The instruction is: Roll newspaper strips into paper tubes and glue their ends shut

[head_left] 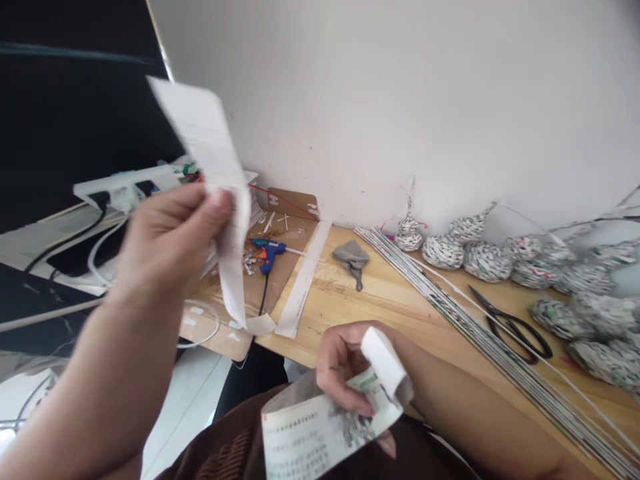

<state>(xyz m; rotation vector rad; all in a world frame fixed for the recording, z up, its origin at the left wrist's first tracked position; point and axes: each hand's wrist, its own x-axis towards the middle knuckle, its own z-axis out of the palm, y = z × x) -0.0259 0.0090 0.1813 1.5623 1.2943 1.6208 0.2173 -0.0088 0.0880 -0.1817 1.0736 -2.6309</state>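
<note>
Raised on the left, my left hand (173,237) pinches a long white paper strip (205,133) between thumb and fingers. The strip stands up above the hand, and its lower end hangs below. Low over my lap, my right hand (340,370) is closed on a printed paper strip (300,440) with small text and a picture. One end of that paper curls up white beside the fingers, while the other droops to the left. The two hands are well apart.
A blue glue gun (271,255) lies on a brown board beside paper scraps. A flat paper strip (305,280), a grey cloth (351,257), thin paper rods (450,313), black scissors (510,327) and several woven paper gourds (487,260) rest on the wooden table (320,310). A power strip (130,183) is at left.
</note>
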